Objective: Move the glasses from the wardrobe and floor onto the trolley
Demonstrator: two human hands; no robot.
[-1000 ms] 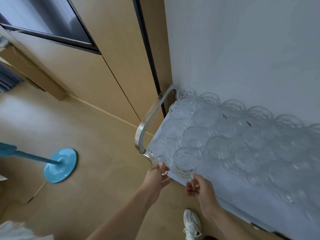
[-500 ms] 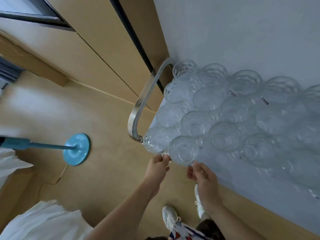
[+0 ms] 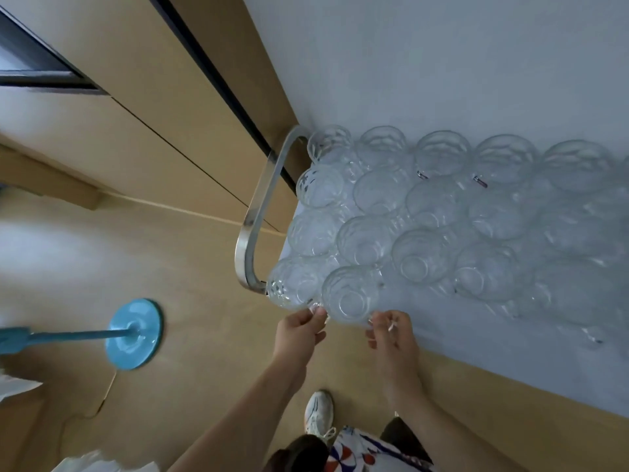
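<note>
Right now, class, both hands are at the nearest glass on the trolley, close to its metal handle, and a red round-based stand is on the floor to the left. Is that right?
Not quite: the stand is blue, not red. The head view shows this. The rest holds: the left hand and right hand are at the nearest glass on the trolley, close to its metal handle.

Glasses [image 3: 425, 212] stand packed in rows on the trolley [image 3: 510, 362], apparently touching; its handle [image 3: 253, 219] lies left, a stand [image 3: 134, 330] on the floor [image 3: 190, 335] farther left.
</note>
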